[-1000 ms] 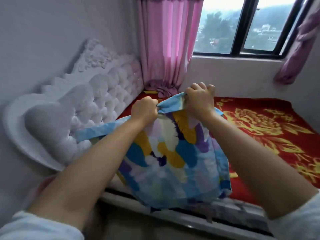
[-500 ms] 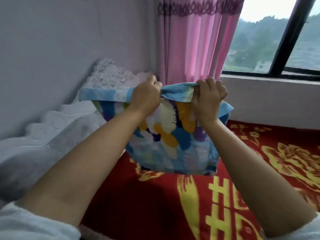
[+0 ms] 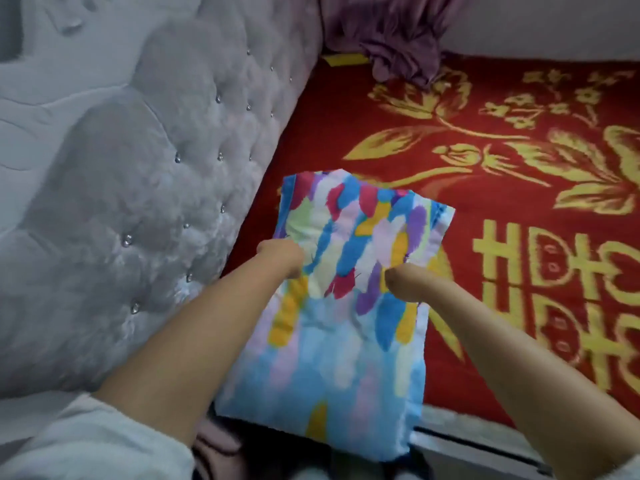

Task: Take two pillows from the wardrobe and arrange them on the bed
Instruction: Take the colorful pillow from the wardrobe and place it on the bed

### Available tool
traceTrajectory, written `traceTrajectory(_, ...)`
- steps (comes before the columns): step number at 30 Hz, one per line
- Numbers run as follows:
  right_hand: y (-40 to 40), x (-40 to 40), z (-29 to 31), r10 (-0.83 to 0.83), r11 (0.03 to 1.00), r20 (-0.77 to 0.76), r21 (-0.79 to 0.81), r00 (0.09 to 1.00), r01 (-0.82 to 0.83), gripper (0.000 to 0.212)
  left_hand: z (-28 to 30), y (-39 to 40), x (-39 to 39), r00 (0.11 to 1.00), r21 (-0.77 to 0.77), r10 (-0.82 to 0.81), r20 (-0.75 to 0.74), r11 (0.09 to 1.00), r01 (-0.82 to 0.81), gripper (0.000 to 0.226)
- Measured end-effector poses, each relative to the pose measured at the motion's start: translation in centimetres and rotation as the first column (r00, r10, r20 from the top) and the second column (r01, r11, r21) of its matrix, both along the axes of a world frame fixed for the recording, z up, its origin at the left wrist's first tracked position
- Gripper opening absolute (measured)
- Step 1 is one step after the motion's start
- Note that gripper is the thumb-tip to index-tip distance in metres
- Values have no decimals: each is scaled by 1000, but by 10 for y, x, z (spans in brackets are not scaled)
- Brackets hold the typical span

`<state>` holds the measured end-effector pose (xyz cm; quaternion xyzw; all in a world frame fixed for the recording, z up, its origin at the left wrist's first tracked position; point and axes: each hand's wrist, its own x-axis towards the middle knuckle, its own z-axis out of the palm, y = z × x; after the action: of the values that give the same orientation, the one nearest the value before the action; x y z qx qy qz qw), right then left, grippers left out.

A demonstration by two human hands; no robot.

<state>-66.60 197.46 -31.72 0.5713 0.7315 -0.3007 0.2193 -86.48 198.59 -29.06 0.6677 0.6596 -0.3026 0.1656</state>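
A pillow (image 3: 346,323) in a multicoloured cover of blue, yellow, purple and red patches lies over the near corner of the bed (image 3: 502,188), which is spread with a red blanket with gold flowers. My left hand (image 3: 282,256) grips the pillow's cover at its left side. My right hand (image 3: 401,282) is closed on the cover toward its right side, with the fingers buried in the fabric. The pillow's near end hangs past the bed's edge. No second pillow shows.
A grey tufted headboard (image 3: 145,188) with crystal buttons stands close along the left. The bunched hem of a purple-pink curtain (image 3: 398,36) rests on the far corner of the bed. The bed frame's edge (image 3: 467,448) runs along the bottom right.
The pillow was held up in the air by its top edge; now both hands have brought it down onto the bed beside the headboard. My view has tipped down from the window.
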Motion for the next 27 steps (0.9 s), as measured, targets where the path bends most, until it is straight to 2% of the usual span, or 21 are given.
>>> traceTrajectory(1,-3,-6,-17,-63,998,6,3,998,63,20,-15,5,-14,999,49,30,-39,998,-28,35)
traceTrajectory(3,-9,-17,-51,-180,984,42,14,983,180,28,-40,13,-38,995,98,85,-48,992,-80,35)
traceTrajectory(6,-21,-35,-97,-401,916,57,58,914,398,30,-85,21,-58,976,75,218,-26,974,-216,34)
traceTrajectory(10,-40,-44,-163,-732,681,108,126,672,721,32,-161,11,-73,897,3,438,56,898,-439,35)
traceTrajectory(13,-39,-47,-208,-883,465,137,127,448,876,52,-215,5,-81,880,-45,464,97,886,-462,49)
traceTrajectory(14,-38,-48,-219,-899,432,149,149,412,890,58,-228,3,-83,885,-37,452,113,892,-451,49)
traceTrajectory(18,-41,-52,-247,-855,519,178,294,487,803,52,-256,3,-90,922,85,348,169,927,-366,35)
traceTrajectory(21,-39,-52,-255,-753,657,219,292,620,695,30,-266,4,-91,962,130,222,158,961,-243,29)
traceTrajectory(23,-36,-49,-256,-703,709,213,284,679,645,15,-267,1,-91,977,165,134,167,973,-162,26)
traceTrajectory(25,-34,-50,-251,-742,666,151,274,653,693,16,-258,-2,-90,969,171,111,220,974,-151,21)
traceTrajectory(27,-33,-52,-238,-846,508,-7,290,533,811,14,-243,-1,-86,950,176,121,289,968,-177,19)
